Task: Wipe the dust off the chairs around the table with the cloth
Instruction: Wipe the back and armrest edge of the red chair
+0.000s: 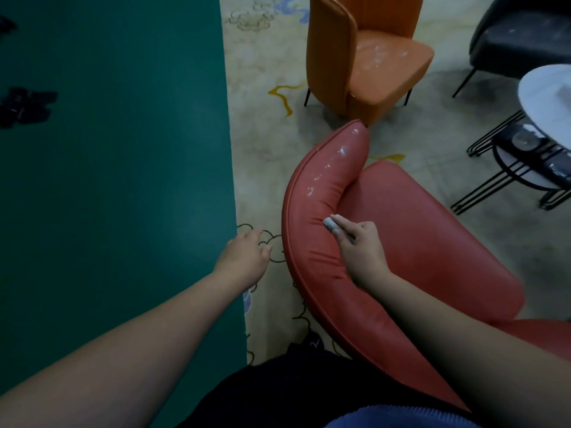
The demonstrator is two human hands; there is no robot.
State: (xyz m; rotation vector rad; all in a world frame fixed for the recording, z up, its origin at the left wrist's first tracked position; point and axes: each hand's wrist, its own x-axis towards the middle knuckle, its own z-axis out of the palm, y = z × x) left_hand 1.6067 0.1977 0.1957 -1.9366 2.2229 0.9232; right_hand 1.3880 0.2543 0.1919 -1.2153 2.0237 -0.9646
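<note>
Nearby, an orange chair point(367, 57) stands beyond the red chair point(401, 230), beside a white table point(543, 100).

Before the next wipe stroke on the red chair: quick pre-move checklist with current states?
1. Cloth gripped in right hand: ok, small wad at the fingertips.
2. Cloth touching red chair backrest: ok.
3. Dust left ahead on the backrest top: not ok, white smears remain.
4. Left hand clear of the stroke path: ok, off the chair, holding nothing.
5. Orange chair seat clean: not ok, white marks.
6. Cloth's clean side down: cannot tell.
</note>
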